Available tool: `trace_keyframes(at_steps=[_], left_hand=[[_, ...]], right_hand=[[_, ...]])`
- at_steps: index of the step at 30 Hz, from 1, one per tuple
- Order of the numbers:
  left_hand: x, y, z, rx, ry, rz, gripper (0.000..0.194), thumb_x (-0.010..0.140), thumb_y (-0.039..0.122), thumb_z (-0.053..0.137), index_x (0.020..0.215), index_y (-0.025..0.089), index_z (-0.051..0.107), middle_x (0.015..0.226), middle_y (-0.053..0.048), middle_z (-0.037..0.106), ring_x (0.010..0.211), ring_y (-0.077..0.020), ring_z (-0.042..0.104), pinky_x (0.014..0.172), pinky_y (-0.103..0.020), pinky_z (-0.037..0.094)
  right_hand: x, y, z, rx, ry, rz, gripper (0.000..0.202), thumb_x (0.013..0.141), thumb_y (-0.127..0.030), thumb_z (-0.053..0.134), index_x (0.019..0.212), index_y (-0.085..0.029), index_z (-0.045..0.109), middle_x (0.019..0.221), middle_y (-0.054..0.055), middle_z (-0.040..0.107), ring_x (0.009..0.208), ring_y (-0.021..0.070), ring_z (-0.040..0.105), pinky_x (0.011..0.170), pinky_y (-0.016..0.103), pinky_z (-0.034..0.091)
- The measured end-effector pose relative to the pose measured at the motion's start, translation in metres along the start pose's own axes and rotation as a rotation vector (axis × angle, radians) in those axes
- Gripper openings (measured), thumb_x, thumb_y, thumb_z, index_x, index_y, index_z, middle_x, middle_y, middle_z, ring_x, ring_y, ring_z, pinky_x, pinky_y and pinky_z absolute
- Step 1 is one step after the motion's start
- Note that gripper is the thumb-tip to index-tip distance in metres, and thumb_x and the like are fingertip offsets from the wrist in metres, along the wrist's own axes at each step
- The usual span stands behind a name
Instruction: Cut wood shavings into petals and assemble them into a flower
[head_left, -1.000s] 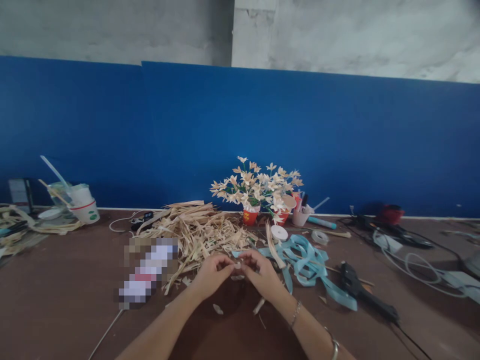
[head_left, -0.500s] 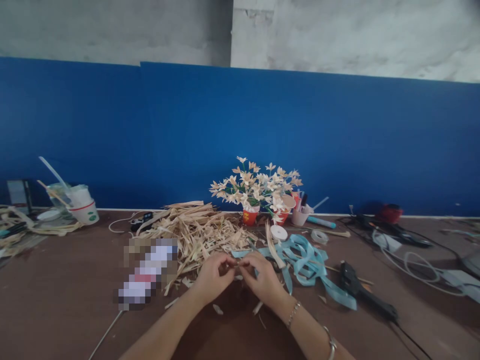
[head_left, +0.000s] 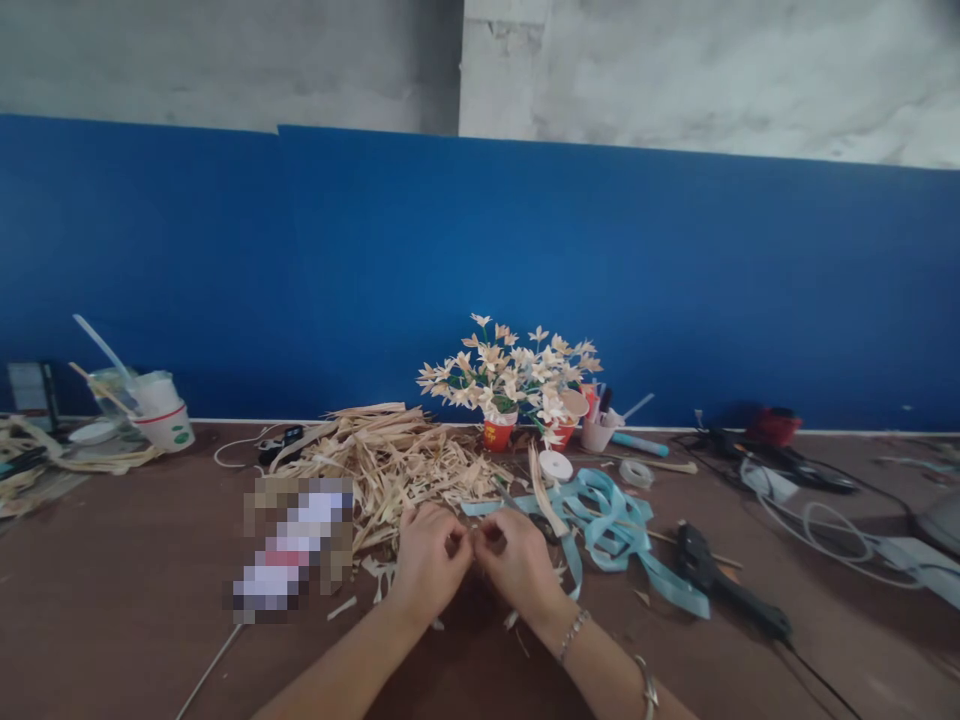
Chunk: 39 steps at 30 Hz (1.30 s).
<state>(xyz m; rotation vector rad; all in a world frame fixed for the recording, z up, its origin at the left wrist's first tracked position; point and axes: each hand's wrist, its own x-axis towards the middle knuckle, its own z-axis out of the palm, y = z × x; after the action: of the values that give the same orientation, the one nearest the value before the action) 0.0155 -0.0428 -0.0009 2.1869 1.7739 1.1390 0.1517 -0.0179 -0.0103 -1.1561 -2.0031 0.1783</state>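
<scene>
My left hand (head_left: 433, 562) and my right hand (head_left: 517, 560) meet fingertip to fingertip low over the brown table (head_left: 142, 570). Both are closed in a pinch; whatever is between the fingers is too small and hidden to name. Just beyond them lies a heap of dry straw-coloured husk strips (head_left: 405, 460). A tangle of light blue ribbon (head_left: 611, 525) spreads to the right of my right hand. Behind the heap stand pale flowers (head_left: 510, 370) on green stems in a red pot (head_left: 498, 434). Small husk scraps lie around my wrists.
At the right rests a black glue gun (head_left: 731, 585) with its cord. Cables (head_left: 832, 545) run farther right. A white spool (head_left: 556, 466), a tape roll (head_left: 637, 473) and a cup of pens (head_left: 598, 432) sit at the back. At far left is a white cup (head_left: 166, 425). A blue partition (head_left: 375, 260) stands behind.
Both hands have rolled inward, fingers curling more and the backs turning up, while the fingertips stay together. The view has shifted very slightly; the things on the table stay put.
</scene>
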Motion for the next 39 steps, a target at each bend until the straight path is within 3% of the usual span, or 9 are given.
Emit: trace_keyframes(at_steps=[6, 11, 16, 21, 25, 30, 34, 39], left_hand=[[0.001, -0.005, 0.001, -0.014, 0.03, -0.062, 0.014, 0.073, 0.017, 0.053, 0.061, 0.019, 0.058, 0.067, -0.001, 0.063, 0.076, -0.0201, 0.055, 0.074, -0.034, 0.032], [0.003, -0.008, -0.001, -0.034, -0.038, -0.043, 0.015, 0.076, 0.02, 0.051, 0.065, 0.02, 0.061, 0.072, -0.002, 0.065, 0.079, -0.0215, 0.057, 0.075, -0.035, 0.033], [0.002, -0.006, 0.003, -0.032, -0.064, -0.045, 0.012, 0.072, 0.017, 0.052, 0.063, 0.02, 0.06, 0.072, -0.003, 0.065, 0.079, -0.0212, 0.056, 0.074, -0.034, 0.033], [0.002, -0.006, 0.01, -0.035, -0.034, -0.143, 0.014, 0.071, 0.017, 0.052, 0.058, 0.019, 0.058, 0.065, -0.001, 0.062, 0.072, -0.019, 0.056, 0.072, -0.033, 0.034], [0.003, -0.008, 0.007, -0.061, -0.008, -0.186, 0.015, 0.071, 0.019, 0.051, 0.059, 0.019, 0.059, 0.066, -0.001, 0.063, 0.071, -0.0185, 0.056, 0.071, -0.031, 0.035], [0.004, -0.008, 0.003, -0.118, -0.024, -0.151, 0.017, 0.074, 0.021, 0.05, 0.061, 0.019, 0.061, 0.068, -0.002, 0.064, 0.072, -0.0189, 0.056, 0.07, -0.031, 0.036], [0.003, -0.005, 0.005, -0.041, -0.011, -0.124, 0.014, 0.071, 0.02, 0.053, 0.06, 0.019, 0.06, 0.068, -0.002, 0.064, 0.075, -0.0204, 0.056, 0.072, -0.033, 0.033], [0.001, -0.004, 0.007, 0.042, -0.003, -0.133, 0.011, 0.071, 0.02, 0.055, 0.06, 0.02, 0.06, 0.067, -0.002, 0.065, 0.075, -0.021, 0.056, 0.072, -0.033, 0.032]], right_hand=[[0.002, 0.009, -0.005, 0.006, 0.034, 0.109, 0.007, 0.07, -0.014, 0.052, 0.065, -0.018, 0.055, 0.065, 0.002, 0.057, 0.065, 0.0167, 0.053, 0.062, 0.026, 0.04], [0.005, 0.011, -0.005, 0.263, -0.105, 0.058, 0.014, 0.076, -0.018, 0.052, 0.086, -0.017, 0.061, 0.082, 0.005, 0.063, 0.075, 0.0165, 0.057, 0.066, 0.026, 0.044], [0.003, 0.006, -0.002, 0.196, -0.127, -0.019, 0.012, 0.075, -0.012, 0.051, 0.068, -0.017, 0.058, 0.066, 0.001, 0.058, 0.065, 0.0145, 0.052, 0.061, 0.024, 0.041], [0.001, 0.006, 0.0, -0.032, -0.005, -0.111, 0.014, 0.075, -0.011, 0.049, 0.065, -0.018, 0.055, 0.066, 0.002, 0.056, 0.066, 0.0161, 0.051, 0.065, 0.027, 0.039], [0.005, 0.012, -0.003, -0.088, 0.076, -0.059, 0.013, 0.075, -0.012, 0.048, 0.066, -0.018, 0.055, 0.064, 0.003, 0.055, 0.066, 0.0169, 0.051, 0.064, 0.027, 0.038], [0.006, 0.011, -0.005, 0.13, -0.043, -0.022, 0.008, 0.076, -0.017, 0.053, 0.08, -0.018, 0.06, 0.078, 0.004, 0.062, 0.075, 0.0171, 0.055, 0.07, 0.027, 0.04], [0.003, 0.005, -0.001, 0.065, -0.072, -0.028, 0.01, 0.075, -0.015, 0.053, 0.066, -0.018, 0.056, 0.066, 0.0, 0.058, 0.067, 0.0153, 0.052, 0.066, 0.026, 0.036], [-0.001, 0.002, 0.004, -0.032, -0.014, -0.039, 0.013, 0.077, -0.015, 0.051, 0.064, -0.018, 0.054, 0.067, 0.001, 0.057, 0.067, 0.0157, 0.051, 0.068, 0.027, 0.034]])
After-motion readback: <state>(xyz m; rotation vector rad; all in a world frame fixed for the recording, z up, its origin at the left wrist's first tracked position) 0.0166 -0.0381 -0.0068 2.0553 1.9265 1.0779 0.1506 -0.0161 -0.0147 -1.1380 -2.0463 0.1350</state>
